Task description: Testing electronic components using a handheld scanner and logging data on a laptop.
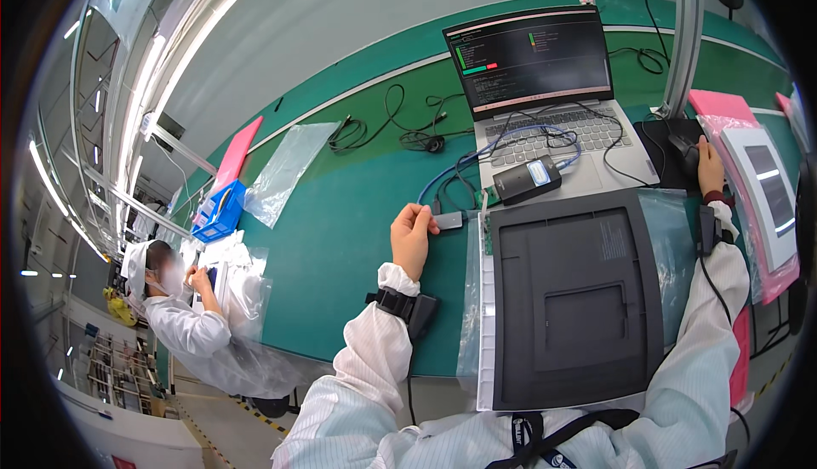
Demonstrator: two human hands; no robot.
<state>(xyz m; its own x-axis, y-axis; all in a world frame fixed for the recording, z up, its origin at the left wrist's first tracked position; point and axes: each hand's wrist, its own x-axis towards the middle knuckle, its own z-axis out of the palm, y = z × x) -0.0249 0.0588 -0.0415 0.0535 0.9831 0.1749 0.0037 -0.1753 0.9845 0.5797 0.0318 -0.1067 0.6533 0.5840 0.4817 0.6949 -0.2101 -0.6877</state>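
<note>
Hands rest on a green desk (340, 214) at either side of a large dark grey flat device (574, 299), which lies face down on a clear plastic bag just in front of the person. The left hand (411, 235) is curled, its fingertips pinching a small dark plug (448, 220) that sits at the device's upper left corner; a blue cable (442, 175) runs from near that plug up toward the laptop. The right hand (708, 167) lies over a black mouse (683, 152) on a dark mouse pad (659, 141), fingers draped on top; how firmly it grips is hard to tell from this angle. Both wrists wear black straps over white sleeves.

Behind the device stands an open laptop (545, 86), its screen dark with lines of text and a few green and red bars. On its palm rest sits a small black box (528, 180) with a pale label, and cables loop over the keyboard. More black cables (391, 128) lie loose on the desk to the left of the laptop, beside a clear plastic bag (285, 171). To the right, a white-framed panel (766, 188) rests on pink wrapping. Far left, another person (183, 307) in white work clothes sits near a blue tray (219, 214).
</note>
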